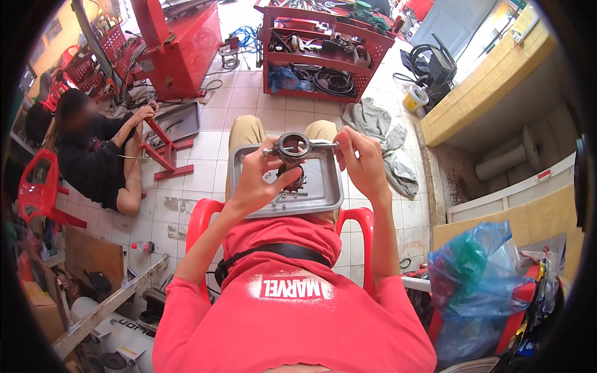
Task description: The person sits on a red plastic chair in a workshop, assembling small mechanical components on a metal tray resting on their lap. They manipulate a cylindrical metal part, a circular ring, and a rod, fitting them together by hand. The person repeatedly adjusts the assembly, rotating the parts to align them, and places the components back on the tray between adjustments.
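Closest to us is our own red shirt, with the arms of a red plastic chair (200, 214) showing on either side. On our lap rests a grey metal tray (323, 189) holding a dark toothed part (293, 180) and a few small bolts (283, 198). Above the tray, our left hand (258, 180) has its fingers closed around a round metal ring part (293, 146), gripping it from below. Our right hand (362, 163) pinches the thin rod sticking out of the ring's right side. Beyond our knees lies the white tiled floor with a grey rag (379, 133). To the left another person (99, 155) sits on the floor, and farther back stands a red tool shelf (323, 53).
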Action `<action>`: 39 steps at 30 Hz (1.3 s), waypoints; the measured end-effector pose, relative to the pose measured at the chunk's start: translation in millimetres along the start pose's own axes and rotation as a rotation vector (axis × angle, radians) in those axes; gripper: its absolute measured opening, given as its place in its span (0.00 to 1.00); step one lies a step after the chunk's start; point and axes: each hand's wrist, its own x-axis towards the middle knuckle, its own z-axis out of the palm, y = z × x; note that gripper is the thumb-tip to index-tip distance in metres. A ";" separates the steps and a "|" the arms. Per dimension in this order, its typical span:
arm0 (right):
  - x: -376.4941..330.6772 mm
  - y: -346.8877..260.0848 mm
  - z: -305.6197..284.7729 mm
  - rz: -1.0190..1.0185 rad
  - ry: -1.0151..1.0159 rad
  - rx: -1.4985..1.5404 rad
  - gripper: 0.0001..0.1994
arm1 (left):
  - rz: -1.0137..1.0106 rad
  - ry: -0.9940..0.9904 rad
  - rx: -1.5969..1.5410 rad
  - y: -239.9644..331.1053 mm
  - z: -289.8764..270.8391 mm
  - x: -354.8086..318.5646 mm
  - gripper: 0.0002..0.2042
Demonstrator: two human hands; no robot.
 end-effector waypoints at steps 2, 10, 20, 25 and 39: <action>-3.9 2.3 9.3 -0.013 0.048 0.171 0.13 | 0.045 0.016 0.048 -10.3 3.8 -0.5 0.23; -61.9 59.8 66.2 0.171 -0.054 0.455 0.19 | 0.238 -0.039 0.358 -72.3 -0.6 -27.2 0.28; -76.5 71.7 95.2 0.041 0.185 0.367 0.12 | 0.109 0.067 0.149 -116.6 11.9 -52.4 0.21; -82.0 100.9 97.0 0.145 -0.011 0.283 0.14 | -0.194 0.096 -0.190 -122.3 13.8 -55.6 0.16; -85.9 99.3 122.5 0.060 0.114 0.406 0.16 | 0.032 0.157 0.163 -145.8 16.6 -78.3 0.28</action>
